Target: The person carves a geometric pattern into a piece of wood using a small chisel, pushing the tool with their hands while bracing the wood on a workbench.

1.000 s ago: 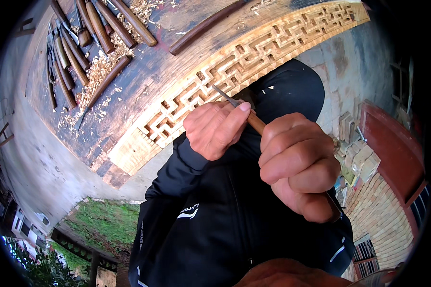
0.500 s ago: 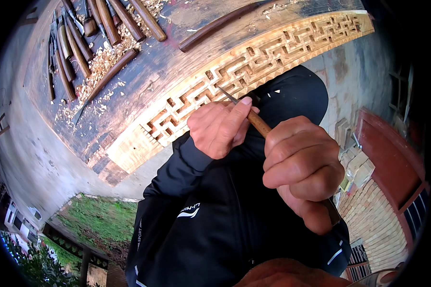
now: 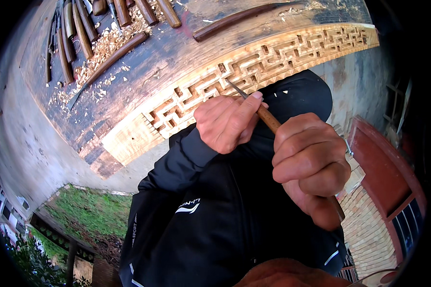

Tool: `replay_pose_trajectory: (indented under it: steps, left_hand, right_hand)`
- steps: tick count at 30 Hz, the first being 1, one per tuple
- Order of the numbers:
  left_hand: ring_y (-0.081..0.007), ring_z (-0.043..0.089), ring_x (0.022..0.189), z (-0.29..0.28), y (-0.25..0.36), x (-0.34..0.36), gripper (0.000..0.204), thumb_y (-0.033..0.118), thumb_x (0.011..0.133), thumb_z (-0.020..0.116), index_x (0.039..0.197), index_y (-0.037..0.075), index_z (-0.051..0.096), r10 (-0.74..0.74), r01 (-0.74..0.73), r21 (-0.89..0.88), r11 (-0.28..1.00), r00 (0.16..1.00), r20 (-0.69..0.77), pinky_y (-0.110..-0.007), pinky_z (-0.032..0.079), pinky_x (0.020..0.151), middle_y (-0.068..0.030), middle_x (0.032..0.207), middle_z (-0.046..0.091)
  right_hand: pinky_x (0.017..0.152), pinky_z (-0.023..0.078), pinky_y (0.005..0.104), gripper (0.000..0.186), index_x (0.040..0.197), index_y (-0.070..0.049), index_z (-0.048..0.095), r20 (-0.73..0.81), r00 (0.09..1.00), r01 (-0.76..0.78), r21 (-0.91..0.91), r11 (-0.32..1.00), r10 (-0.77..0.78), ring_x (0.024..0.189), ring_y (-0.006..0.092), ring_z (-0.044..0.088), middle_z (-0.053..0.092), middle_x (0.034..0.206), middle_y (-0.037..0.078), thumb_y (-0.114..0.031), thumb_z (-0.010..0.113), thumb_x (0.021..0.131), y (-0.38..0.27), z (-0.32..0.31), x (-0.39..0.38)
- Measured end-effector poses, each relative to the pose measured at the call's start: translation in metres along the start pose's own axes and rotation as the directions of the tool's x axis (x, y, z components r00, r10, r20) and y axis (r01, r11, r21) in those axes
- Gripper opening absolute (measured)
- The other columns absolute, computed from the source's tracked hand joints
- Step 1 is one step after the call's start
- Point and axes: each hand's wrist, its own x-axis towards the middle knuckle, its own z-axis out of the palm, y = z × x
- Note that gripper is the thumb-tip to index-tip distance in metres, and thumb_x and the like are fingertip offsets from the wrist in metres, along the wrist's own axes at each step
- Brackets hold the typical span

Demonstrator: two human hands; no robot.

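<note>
A long pale wooden panel (image 3: 129, 138) carved with an open fretwork maze pattern lies along the near edge of a dark workbench (image 3: 143, 62). My left hand (image 3: 227, 122) pinches the front of a carving chisel (image 3: 268, 119) with a brown wooden handle. The chisel's thin metal blade touches the fretwork. My right hand (image 3: 311, 167) is wrapped in a fist around the rear of the handle. Both arms wear black sleeves.
Several wooden-handled chisels (image 3: 76, 28) and pale wood shavings (image 3: 105, 45) lie at the bench's far left. A long dark wooden strip (image 3: 244, 19) rests at the back. Grey concrete floor, a grass patch (image 3: 86, 210) and a red door (image 3: 388, 177) surround the bench.
Both hands and the chisel hold the same grip on the fretwork. The view has shifted slightly, so the panel sits a little higher in the picture.
</note>
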Motion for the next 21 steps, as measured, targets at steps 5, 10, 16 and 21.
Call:
replay_pose_trajectory:
  steps: [5,10,16,21]
  left_hand:
    - [-0.0180,0.066,0.055,0.000,0.000,-0.001,0.050,-0.008,0.076,0.085,0.124,-0.008,0.071,-0.003,0.003,0.005,1.000,1.000,-0.004,-0.029,0.050,0.050,-0.0057,0.067,0.064]
    - [-0.0182,0.066,0.055,0.002,-0.001,0.000,0.049,-0.008,0.076,0.085,0.124,-0.008,0.071,-0.006,0.006,-0.007,1.000,1.000,-0.025,-0.029,0.050,0.050,-0.0055,0.067,0.064]
    - [-0.0192,0.069,0.056,0.001,0.000,0.000,0.050,-0.009,0.076,0.086,0.124,-0.008,0.072,-0.044,0.043,-0.015,0.999,0.997,-0.063,-0.030,0.051,0.050,-0.0060,0.067,0.065]
    - [-0.0204,0.070,0.058,-0.001,-0.001,-0.003,0.052,-0.010,0.074,0.085,0.125,-0.009,0.071,-0.073,0.071,-0.024,0.997,0.995,-0.065,-0.031,0.052,0.050,-0.0068,0.069,0.067]
  right_hand:
    - [0.038,0.039,0.0279,0.060,0.075,-0.009,0.047,0.002,1.000,-0.012,0.005,1.000,0.012,0.040,0.0150,0.053,0.067,0.066,0.008,-0.058,0.051,0.110,0.000,-0.001,0.001]
    - [0.038,0.037,0.0281,0.058,0.075,-0.010,0.046,0.009,0.999,-0.038,0.016,0.999,0.038,0.040,0.0149,0.052,0.067,0.067,0.009,-0.055,0.052,0.110,-0.002,0.000,0.005]
    - [0.037,0.035,0.0282,0.057,0.075,-0.009,0.046,0.057,0.996,-0.065,-0.014,0.998,0.066,0.039,0.0143,0.051,0.066,0.066,0.010,-0.052,0.050,0.113,0.000,0.007,0.018]
    - [0.037,0.034,0.0282,0.058,0.075,-0.008,0.046,0.061,0.994,-0.088,-0.053,0.995,0.091,0.039,0.0142,0.050,0.065,0.066,0.010,-0.051,0.049,0.114,0.004,0.013,0.025]
